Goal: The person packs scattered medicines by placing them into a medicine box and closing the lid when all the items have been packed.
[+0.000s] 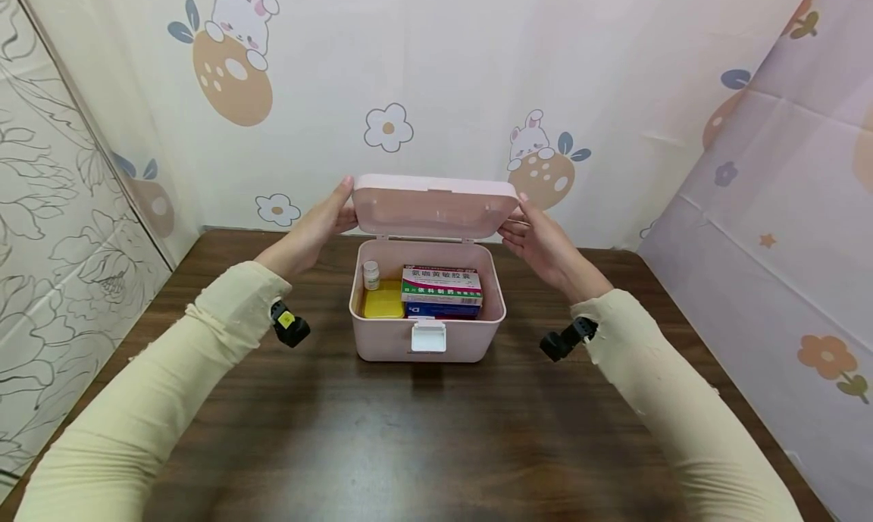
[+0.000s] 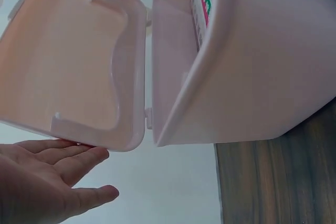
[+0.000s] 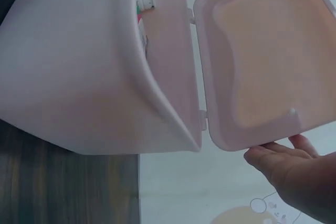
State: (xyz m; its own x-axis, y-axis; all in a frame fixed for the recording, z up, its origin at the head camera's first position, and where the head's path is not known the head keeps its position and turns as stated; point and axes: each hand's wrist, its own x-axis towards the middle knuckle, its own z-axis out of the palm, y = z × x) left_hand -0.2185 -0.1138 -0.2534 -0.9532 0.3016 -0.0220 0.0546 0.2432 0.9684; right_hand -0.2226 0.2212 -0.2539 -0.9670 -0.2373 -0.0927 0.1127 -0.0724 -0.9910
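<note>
A pink storage box (image 1: pixel 368 343) stands on the table with its hinged lid (image 1: pixel 436 210) raised at the back. My left hand (image 1: pixel 319 226) touches the lid's left side with fairly straight fingers, and the left wrist view shows those fingers (image 2: pixel 73 158) along the lid's edge. At the lid's right side is my right hand (image 1: pixel 542 245), its extended fingers (image 3: pixel 268 153) against the edge. Inside the box lie a white pill bottle (image 1: pixel 371 275), a yellow flat case (image 1: pixel 383 301) and a medicine carton (image 1: pixel 442 283) stacked over a blue carton (image 1: pixel 442 310). A white latch (image 1: pixel 428 337) hangs on the front.
The dark wooden table (image 1: pixel 382 446) runs back to a wall covering (image 1: pixel 450 67) printed with rabbits and flowers. More patterned covering (image 1: pixel 784 226) borders it at right, and a floral panel (image 1: pixel 68 226) at left. Both wrists wear small black cameras (image 1: pixel 289 326).
</note>
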